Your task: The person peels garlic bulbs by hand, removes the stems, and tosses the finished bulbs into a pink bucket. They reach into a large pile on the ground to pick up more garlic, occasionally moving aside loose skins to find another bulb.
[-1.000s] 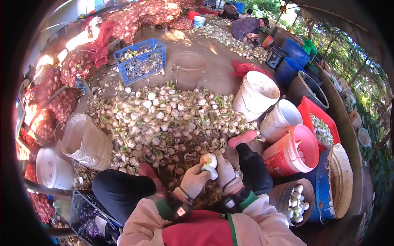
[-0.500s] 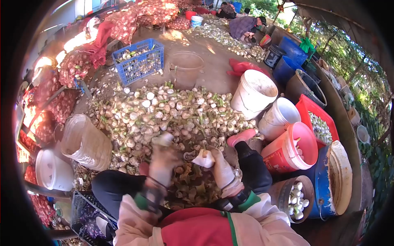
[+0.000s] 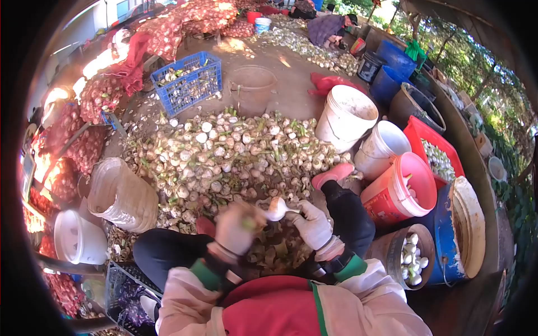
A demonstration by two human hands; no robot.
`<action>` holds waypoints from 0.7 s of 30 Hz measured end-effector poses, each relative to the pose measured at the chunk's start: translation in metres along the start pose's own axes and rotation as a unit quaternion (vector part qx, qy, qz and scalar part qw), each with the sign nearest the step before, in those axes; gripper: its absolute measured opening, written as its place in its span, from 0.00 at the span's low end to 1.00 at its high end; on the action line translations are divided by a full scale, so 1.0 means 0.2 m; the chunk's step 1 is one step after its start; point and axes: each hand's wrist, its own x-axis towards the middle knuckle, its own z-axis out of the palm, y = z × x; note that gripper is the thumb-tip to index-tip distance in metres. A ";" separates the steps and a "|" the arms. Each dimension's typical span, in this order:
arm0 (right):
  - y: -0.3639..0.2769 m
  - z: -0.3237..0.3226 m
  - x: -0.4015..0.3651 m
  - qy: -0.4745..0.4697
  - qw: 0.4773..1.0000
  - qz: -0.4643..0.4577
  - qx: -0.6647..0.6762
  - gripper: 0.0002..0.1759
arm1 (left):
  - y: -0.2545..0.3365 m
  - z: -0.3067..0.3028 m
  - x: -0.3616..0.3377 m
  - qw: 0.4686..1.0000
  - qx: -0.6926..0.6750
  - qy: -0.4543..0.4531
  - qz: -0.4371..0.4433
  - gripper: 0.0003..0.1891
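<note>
A white, peeled garlic bulb [image 3: 276, 209] is held up between my hands, its pale stem pointing to the right. My right hand [image 3: 314, 225] pinches that stem with closed fingers. On the bulb's other side, my left hand [image 3: 236, 228] is smeared by motion, with something brownish-green at its fingers that I cannot make out. Beyond both hands spreads a broad pile of unpeeled garlic bulbs [image 3: 224, 151] with roots and green stalks. Loose brown peelings [image 3: 277, 249] lie on the ground between my legs.
White buckets [image 3: 347, 117], a red bucket [image 3: 399, 187] and a brown bucket of peeled bulbs [image 3: 412, 263] stand to my right. To the left is a worn pale bucket [image 3: 123, 196]. A blue crate [image 3: 188, 84] sits beyond the pile. Another person [image 3: 330, 31] bends at the back.
My left hand has moved slightly right and down, closer to my right hand. The bulb is now raised with its stem in my right fingers. The view has shifted slightly.
</note>
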 end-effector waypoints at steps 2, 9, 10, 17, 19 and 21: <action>0.01 -0.06 -0.02 -0.020 0.999 -0.006 0.037 0.11 | -0.19 -0.19 0.13 0.948 -0.255 0.175 -0.070 0.05; 0.21 -0.07 0.00 -0.065 0.843 0.236 0.479 0.14 | -0.21 0.10 0.00 0.863 -0.379 0.044 -0.332 0.17; 0.23 -0.06 -0.02 -0.067 0.852 0.251 0.454 0.16 | -0.26 0.13 -0.03 0.856 -0.375 0.005 -0.357 0.17; 0.39 -0.22 -0.02 -0.012 0.974 0.220 0.047 0.07 | -0.38 0.32 -0.03 0.781 -0.413 -0.021 -0.468 0.10; 0.50 -0.38 -0.01 0.062 0.968 -0.001 -0.241 0.07 | -0.35 0.33 0.01 0.750 -0.536 -0.056 -0.383 0.11; 0.28 -0.66 0.05 0.204 0.835 -0.153 -0.487 0.04 | -0.38 0.28 0.05 0.754 -0.526 -0.064 -0.389 0.11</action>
